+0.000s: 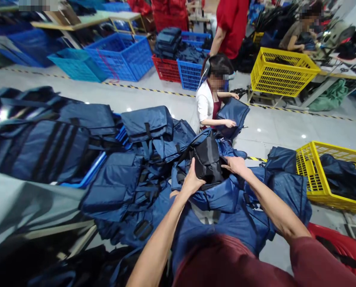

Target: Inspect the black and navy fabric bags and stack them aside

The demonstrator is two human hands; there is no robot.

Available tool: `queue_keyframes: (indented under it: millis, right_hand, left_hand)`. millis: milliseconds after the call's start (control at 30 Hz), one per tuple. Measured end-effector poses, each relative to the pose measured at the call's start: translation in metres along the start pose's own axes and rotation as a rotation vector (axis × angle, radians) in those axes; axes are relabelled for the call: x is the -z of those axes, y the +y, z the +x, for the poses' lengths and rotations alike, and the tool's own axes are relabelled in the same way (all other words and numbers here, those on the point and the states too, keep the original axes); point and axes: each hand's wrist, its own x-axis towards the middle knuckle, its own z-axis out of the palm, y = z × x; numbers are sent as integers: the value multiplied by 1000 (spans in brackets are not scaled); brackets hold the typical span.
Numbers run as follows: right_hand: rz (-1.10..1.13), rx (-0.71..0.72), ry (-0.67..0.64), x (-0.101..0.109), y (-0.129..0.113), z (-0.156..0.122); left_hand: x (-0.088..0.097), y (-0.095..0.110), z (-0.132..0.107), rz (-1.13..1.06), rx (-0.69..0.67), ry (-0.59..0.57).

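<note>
Broadly, a pale, glossy tiled floor [285,127] spreads beyond the open navy-blue fabric bag with a black lining [219,197], which sits in front of the wearer's body. A large, loose heap of navy-blue fabric bags with black straps [112,183] lies to the left of the open bag and runs right up against it. Far beyond the bag stand blue plastic slatted crates [136,59]. A bright yellow plastic slatted crate [351,204] holding dark folded fabric is to the bag's right, and a second yellow slatted crate [281,77] stands farther off, beyond it and to the right. Just past the bag, a co-worker in a white jacket [202,105] holds a flat navy-blue fabric piece [233,113] with both hands; a person in a red top [233,28] stands behind that co-worker.

The bag's mouth gapes upward, showing the crumpled black lining; its underside is hidden, though it seems to rest on or just above the wearer's lap. At its left edge the wearer's left hand [192,181] grips the bag, thumb raised against the lining. At its right edge the right hand [237,165] reaches over the rim; its fingertips disappear into the dark opening, so I cannot tell whether they grip.
</note>
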Motion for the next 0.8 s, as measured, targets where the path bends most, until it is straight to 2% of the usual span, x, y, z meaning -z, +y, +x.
queue_keyframes:
  millis: [67,167,233,300,367,433,500,567,667,733,800]
  right_hand:
    - [21,50,32,11,1,0]
    - [38,86,108,22,6,-23]
    - [93,93,206,22,19,-41]
    - [168,64,311,14,37,-50]
    - [247,-46,300,-5,49,-52]
    - [315,-180,172,-35,49,-51]
    - [363,-257,32,-71,38,-49]
    - [392,-272,-18,-104,24,-49]
    - [418,-270,5,-137,15,-53]
    - [431,-256,29,-141,22,-58]
    - [442,-241,51,-136,38,-63]
  left_hand:
    - [18,9,0,151,8,-44]
    - [62,20,-19,426,-63,-79]
    - [89,27,-36,600,-137,-65]
    - [103,36,-45,723,-226,-12]
    - [100,47,-42,777,-266,-12]
    - [82,56,-31,788,-205,-118]
    - [60,61,-18,781,-137,-222]
    - [47,59,-7,775,-130,-246]
    - [53,49,4,778,-147,-230]
    - [67,43,9,780,-150,-255]
    - [81,43,18,778,-152,-291]
